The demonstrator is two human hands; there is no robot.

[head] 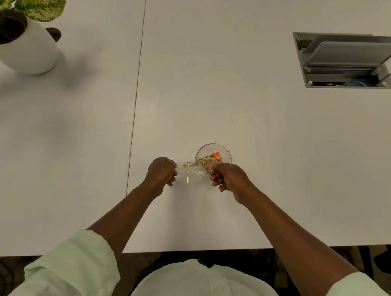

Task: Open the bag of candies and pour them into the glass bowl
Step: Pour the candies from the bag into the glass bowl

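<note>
A small glass bowl [226,150] stands on the white table, with orange and gold wrapped candies [216,156] inside it. A clear plastic bag [194,171] is stretched between my two hands just in front of the bowl, its far end over the bowl's near rim. Gold and orange candies show through the bag. My left hand [161,171] pinches the bag's left edge. My right hand [230,176] grips its right end beside the bowl.
A potted plant [23,37] in a white pot stands at the far left. An open cable hatch [344,62] is set into the table at the far right. A seam [136,99] runs down the table left of my hands. The table edge [184,251] is near my body.
</note>
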